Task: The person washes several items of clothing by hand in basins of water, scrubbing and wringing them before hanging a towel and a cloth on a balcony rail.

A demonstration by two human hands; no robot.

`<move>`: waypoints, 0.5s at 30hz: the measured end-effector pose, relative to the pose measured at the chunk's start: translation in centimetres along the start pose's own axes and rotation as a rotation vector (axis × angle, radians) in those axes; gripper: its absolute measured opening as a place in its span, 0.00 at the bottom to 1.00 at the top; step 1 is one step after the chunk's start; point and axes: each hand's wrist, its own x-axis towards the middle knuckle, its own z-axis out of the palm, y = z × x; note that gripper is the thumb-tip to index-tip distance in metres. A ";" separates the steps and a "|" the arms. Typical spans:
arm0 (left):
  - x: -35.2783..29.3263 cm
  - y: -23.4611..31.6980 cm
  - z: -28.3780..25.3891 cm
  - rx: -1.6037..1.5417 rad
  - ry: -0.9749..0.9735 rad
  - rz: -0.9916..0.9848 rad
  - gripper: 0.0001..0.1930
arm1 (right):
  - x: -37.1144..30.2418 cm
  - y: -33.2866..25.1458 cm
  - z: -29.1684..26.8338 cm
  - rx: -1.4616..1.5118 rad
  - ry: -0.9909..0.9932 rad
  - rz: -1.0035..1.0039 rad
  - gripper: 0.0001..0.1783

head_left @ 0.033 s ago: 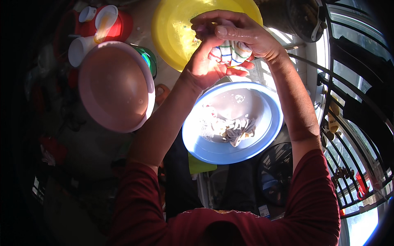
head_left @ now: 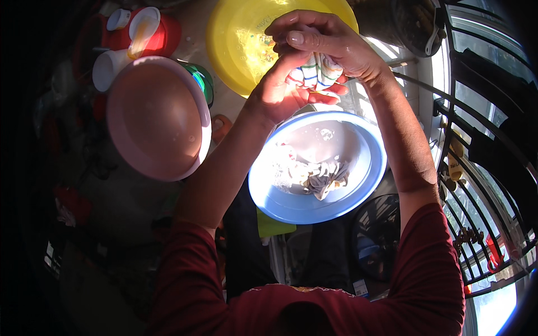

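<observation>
Striped cloth (head_left: pixel 315 71) is clenched between both hands, left hand (head_left: pixel 280 92) and right hand (head_left: pixel 328 42), directly above the blue basin (head_left: pixel 372 168).

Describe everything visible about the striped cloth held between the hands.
The small white cloth with coloured stripes is bunched into a tight wad, apparently wet fabric. Green, red, blue and orange stripes show on its folds. Both hands clasp it: the left hand from below, the right hand over the top. It is held in the air above the round blue plastic basin.
</observation>
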 end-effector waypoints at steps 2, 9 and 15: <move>-0.2 -0.4 0.4 0.032 0.021 0.015 0.24 | 0.3 -0.3 0.1 0.090 0.102 0.134 0.19; 1.0 0.3 0.5 0.692 0.385 -0.076 0.12 | 1.5 0.6 0.3 0.068 0.259 0.206 0.08; 3.9 -1.9 -5.8 1.348 0.660 0.139 0.11 | 4.2 7.6 -0.6 -0.775 0.532 0.317 0.17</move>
